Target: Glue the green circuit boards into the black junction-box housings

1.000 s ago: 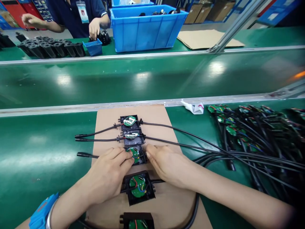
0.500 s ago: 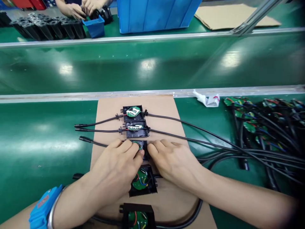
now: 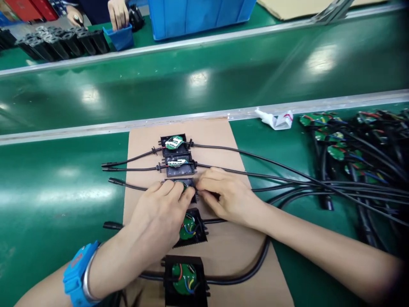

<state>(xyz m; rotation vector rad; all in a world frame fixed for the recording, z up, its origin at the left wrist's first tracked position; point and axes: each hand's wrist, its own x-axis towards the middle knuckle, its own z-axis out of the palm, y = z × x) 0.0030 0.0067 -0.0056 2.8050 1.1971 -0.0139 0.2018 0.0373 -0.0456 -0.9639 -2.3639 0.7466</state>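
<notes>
In the head view, my left hand (image 3: 166,209) curls its fingers over the left part of a small black plastic case (image 3: 192,197) with a circuit board inside. My right hand (image 3: 225,192) pinches the black cable (image 3: 265,188) where it meets the case's right end; the fingertips partly hide it. Farther up lie two more open cases, the upper case (image 3: 163,140) and the lower case (image 3: 179,171), their green boards topped with white. Closer to me, a case (image 3: 198,234) and a deeper case (image 3: 169,294) hold green boards with coloured wires.
A cardboard sheet (image 3: 223,251) lies beneath the cases on the green table (image 3: 64,192). At right is a heap of wired circuit boards (image 3: 361,145). Behind are crumpled white paper (image 3: 277,121), a blue crate (image 3: 198,19), black tubes (image 3: 57,42) and a co-worker's hand (image 3: 118,13) at a small blue bin (image 3: 120,38).
The view has tilted and shifted slightly. My right hand has changed from curled knuckles to a thumb-and-finger pinch at the case's right end. The co-worker's hands have moved apart.
</notes>
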